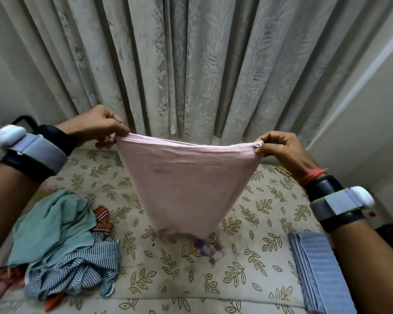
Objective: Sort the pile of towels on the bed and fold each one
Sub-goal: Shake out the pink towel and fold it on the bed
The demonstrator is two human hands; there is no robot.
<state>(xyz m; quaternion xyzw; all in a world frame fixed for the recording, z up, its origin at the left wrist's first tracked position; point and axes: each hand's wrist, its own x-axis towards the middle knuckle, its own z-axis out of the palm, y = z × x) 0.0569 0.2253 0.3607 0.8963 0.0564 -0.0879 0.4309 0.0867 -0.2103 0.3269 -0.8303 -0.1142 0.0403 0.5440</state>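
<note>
A pink towel hangs in the air above the bed, doubled over, its lower end narrowing toward the mattress. My left hand pinches its top left corner and my right hand pinches its top right corner, so the top edge is stretched between them. On the bed at the left lies a pile of unfolded towels: a teal one on top, a blue-and-white striped one under it, and an orange checked one peeking out. A folded grey-blue towel lies at the right, partly hidden by my right forearm.
The mattress has a cream cover with a leaf print. Pale floral curtains hang behind the bed. A white wall stands close on the right. Both wrists wear bands with white devices.
</note>
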